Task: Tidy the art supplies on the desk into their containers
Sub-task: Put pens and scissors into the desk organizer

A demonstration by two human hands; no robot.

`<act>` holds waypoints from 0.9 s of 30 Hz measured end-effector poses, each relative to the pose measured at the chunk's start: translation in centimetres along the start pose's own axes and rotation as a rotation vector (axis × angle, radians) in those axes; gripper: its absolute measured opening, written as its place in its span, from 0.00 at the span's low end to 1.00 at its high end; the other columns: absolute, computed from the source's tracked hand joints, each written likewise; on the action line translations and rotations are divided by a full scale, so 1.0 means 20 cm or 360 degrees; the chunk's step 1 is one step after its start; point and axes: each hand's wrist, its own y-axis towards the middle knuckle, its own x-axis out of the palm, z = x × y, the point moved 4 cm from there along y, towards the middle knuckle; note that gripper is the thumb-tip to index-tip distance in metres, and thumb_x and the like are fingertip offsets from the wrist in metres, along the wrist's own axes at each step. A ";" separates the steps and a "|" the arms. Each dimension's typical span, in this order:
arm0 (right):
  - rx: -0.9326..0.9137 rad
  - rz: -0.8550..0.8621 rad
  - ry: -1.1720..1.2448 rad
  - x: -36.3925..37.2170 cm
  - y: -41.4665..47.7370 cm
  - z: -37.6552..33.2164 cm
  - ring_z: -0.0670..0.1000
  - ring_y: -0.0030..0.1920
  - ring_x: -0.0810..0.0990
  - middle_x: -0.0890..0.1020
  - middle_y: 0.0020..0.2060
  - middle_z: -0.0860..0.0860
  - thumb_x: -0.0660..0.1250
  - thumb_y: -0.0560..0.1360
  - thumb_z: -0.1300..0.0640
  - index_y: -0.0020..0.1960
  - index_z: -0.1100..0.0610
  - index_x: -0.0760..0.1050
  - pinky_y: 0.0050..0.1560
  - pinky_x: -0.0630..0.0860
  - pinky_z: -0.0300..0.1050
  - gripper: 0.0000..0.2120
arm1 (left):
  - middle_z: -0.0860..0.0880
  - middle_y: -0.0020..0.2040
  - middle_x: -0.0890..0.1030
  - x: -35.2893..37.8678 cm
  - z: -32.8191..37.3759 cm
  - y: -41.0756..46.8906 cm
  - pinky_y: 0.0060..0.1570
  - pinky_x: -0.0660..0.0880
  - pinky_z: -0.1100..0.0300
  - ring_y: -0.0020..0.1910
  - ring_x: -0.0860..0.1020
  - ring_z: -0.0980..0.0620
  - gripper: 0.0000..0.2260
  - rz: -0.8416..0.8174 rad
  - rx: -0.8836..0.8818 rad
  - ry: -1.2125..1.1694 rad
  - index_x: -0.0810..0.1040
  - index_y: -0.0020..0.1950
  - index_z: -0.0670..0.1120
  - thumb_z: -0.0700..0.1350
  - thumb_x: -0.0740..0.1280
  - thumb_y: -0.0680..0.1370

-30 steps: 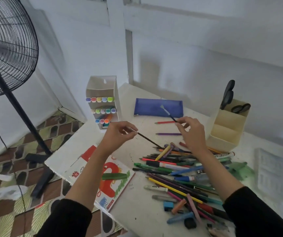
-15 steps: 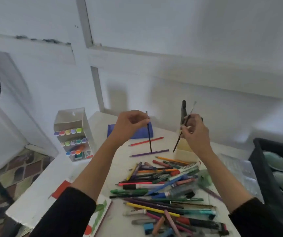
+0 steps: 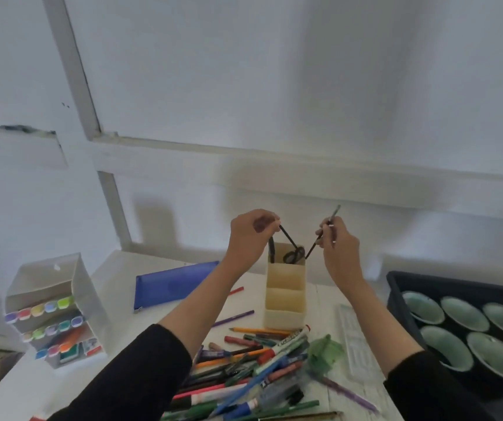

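The white desk (image 3: 122,268) fills the lower frame, with a black tray (image 3: 456,282) of green bowls at the right edge, a marker rack (image 3: 55,299) at lower left and a blue pencil case (image 3: 174,284) left of centre. The cream organiser (image 3: 285,296) stands at centre, behind the loose pile of pens and pencils (image 3: 244,369) along the bottom. Half a second ago both hands carried thin brushes above the desk; now they meet over the organiser's rear compartment. The left hand (image 3: 248,235) pinches its left brush (image 3: 288,238) by the top, the lower end already inside beside the scissors (image 3: 294,256). The right hand (image 3: 339,247) grips the right brush (image 3: 312,252) mid-shaft, tip at the rim. Both look about ready to drop; the pile remains unsorted.
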 end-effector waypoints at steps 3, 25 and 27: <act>0.0020 0.0002 0.0016 0.00 0.02 0.01 0.52 0.37 0.80 0.78 0.37 0.50 0.56 0.80 0.64 0.48 0.57 0.70 0.43 0.79 0.54 0.06 | 0.46 0.38 0.83 0.07 -0.05 0.03 0.46 0.79 0.59 0.39 0.82 0.50 0.02 -0.0048 0.0057 0.0143 0.82 0.45 0.40 0.36 0.70 0.74; 0.0321 -0.0498 -0.0149 0.21 -0.01 0.23 0.50 0.43 0.77 0.78 0.50 0.54 0.59 0.80 0.61 0.53 0.62 0.77 0.49 0.73 0.42 0.09 | 0.52 0.48 0.74 0.23 -0.21 0.09 0.46 0.64 0.57 0.48 0.63 0.55 0.06 -0.0331 0.0155 0.1060 0.85 0.47 0.52 0.50 0.72 0.72; 0.0309 -0.0486 -0.0125 0.20 -0.03 0.22 0.48 0.40 0.77 0.76 0.51 0.51 0.60 0.80 0.60 0.57 0.60 0.76 0.45 0.72 0.35 0.09 | 0.53 0.49 0.72 0.25 -0.21 0.08 0.46 0.62 0.57 0.50 0.64 0.54 0.09 -0.0344 0.0160 0.1084 0.84 0.51 0.53 0.50 0.72 0.72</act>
